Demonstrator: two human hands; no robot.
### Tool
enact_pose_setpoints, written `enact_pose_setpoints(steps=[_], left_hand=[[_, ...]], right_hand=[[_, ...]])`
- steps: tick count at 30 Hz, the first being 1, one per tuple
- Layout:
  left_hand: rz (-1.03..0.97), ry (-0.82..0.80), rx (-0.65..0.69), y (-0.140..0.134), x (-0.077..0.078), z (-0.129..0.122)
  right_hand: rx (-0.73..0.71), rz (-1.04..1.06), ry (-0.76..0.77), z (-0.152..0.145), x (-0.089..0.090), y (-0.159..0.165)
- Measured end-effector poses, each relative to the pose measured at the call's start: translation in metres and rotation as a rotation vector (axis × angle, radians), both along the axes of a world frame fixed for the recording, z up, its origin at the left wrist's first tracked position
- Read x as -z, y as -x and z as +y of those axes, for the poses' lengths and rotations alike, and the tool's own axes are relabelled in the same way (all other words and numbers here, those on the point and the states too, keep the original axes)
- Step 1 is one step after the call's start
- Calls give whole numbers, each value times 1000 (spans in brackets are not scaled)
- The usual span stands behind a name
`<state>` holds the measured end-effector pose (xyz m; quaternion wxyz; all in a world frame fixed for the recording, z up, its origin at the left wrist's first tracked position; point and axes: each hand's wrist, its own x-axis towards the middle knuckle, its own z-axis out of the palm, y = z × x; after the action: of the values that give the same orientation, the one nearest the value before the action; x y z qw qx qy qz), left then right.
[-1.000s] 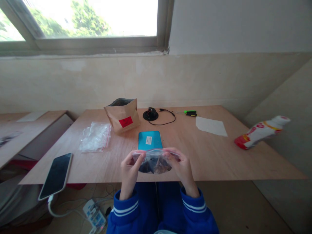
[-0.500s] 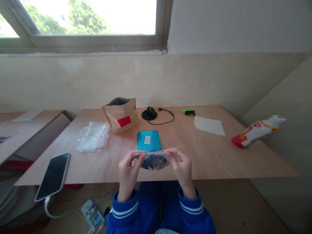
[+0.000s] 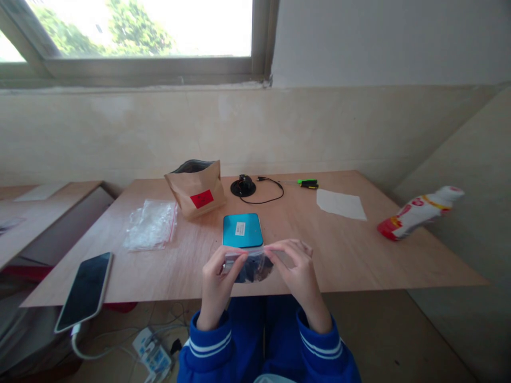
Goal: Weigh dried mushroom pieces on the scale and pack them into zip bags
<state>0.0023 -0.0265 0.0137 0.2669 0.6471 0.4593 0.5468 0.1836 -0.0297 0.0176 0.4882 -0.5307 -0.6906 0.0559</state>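
A clear zip bag (image 3: 253, 266) with dark pieces inside is stretched between my two hands, over the table's front edge. My left hand (image 3: 220, 274) pinches its top strip at the left, thumb against forefinger. At the right, my right hand (image 3: 297, 268) grips the same strip between thumb and fingers. What the dark contents are, I cannot make out. Just beyond the bag lies a teal, round-cornered box (image 3: 251, 230) with a white label.
Behind stand a brown paper pouch (image 3: 199, 189), a black round device with a cable (image 3: 243, 186), and screwdrivers (image 3: 307, 183). Plastic bags (image 3: 151, 226) and a phone (image 3: 85, 290) lie left. Paper (image 3: 341, 204) and a tilted bottle (image 3: 417, 213) are on the right.
My hands have come closer together along the bag's top strip. The left hand has moved right, and the right hand's fingers sit further in. The view has shifted slightly.
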Motion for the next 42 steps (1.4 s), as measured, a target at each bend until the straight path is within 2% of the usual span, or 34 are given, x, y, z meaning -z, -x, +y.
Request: enact_pose_setpoints(steps=[5, 16, 22, 32, 42], left_hand=[[-9, 14, 41, -3, -2, 0], [-27, -5, 123, -5, -1, 3], [-9, -10, 109, -4, -2, 3], [35, -16, 113, -5, -3, 3], [64, -30, 56, -15, -8, 1]], right_hand=[[25, 29, -70, 1, 2, 2], [68, 22, -114, 0, 1, 2], [18, -73, -113, 0, -2, 4], [-49, -52, -96, 0, -2, 11], [59, -21, -126, 2, 7, 22]])
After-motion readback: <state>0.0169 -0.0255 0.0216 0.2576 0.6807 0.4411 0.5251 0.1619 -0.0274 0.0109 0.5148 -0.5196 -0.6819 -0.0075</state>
